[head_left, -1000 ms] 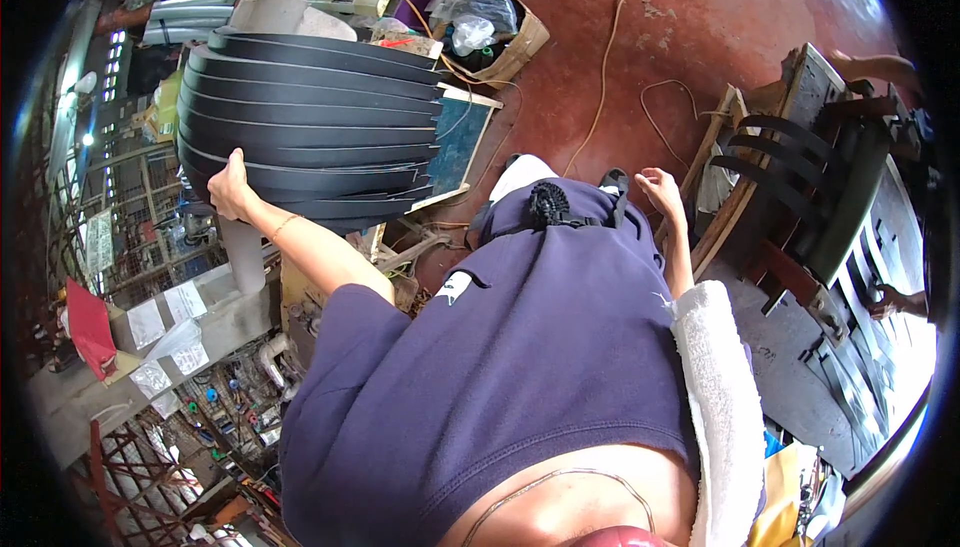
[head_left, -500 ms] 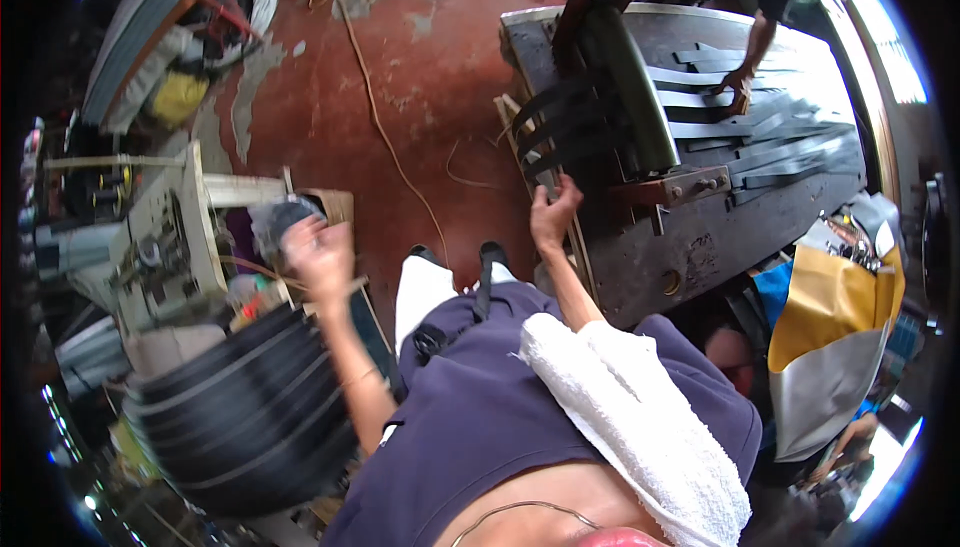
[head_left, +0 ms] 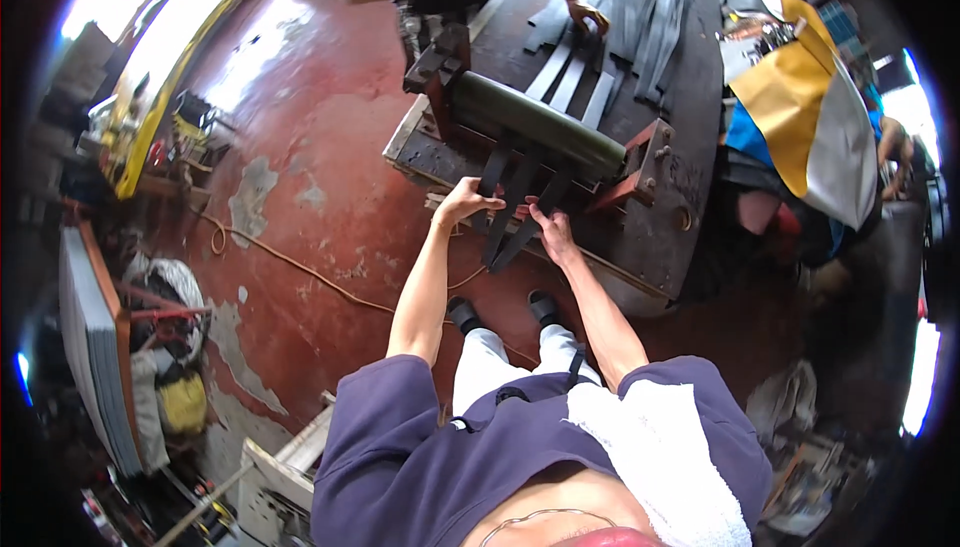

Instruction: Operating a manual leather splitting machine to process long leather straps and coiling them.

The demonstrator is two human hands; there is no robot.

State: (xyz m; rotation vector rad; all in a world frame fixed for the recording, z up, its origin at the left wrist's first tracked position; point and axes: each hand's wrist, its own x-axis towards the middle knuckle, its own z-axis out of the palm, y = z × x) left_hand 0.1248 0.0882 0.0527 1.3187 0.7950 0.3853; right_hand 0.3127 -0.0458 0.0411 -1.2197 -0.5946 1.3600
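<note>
Several black flat strips point(head_left: 518, 187) hang out on my side of a roller machine with a dark green roller point(head_left: 540, 123). My left hand point(head_left: 467, 203) is closed at the leftmost strip, thumb and fingers pinching around it. My right hand point(head_left: 555, 233) is closed at the rightmost strip's edge, its thumb up and some fingertips behind the strips. The strips' loose ends dangle below and between my hands. Across the roller, grey strips point(head_left: 570, 82) lead into it, and a co-worker's hand point(head_left: 588, 19) rests on them.
A dark worktable point(head_left: 655, 237) carries the roller and a pile of loose strips point(head_left: 655, 22). Right of it lie yellow and grey sheets point(head_left: 790, 92). An orange cord point(head_left: 310, 272) runs across the red floor. Stacked panels point(head_left: 95, 347) stand at left.
My view has turned right, toward the roller. My left hand has come from a dark bundle at the left to the hanging strips. My right hand has closed at them.
</note>
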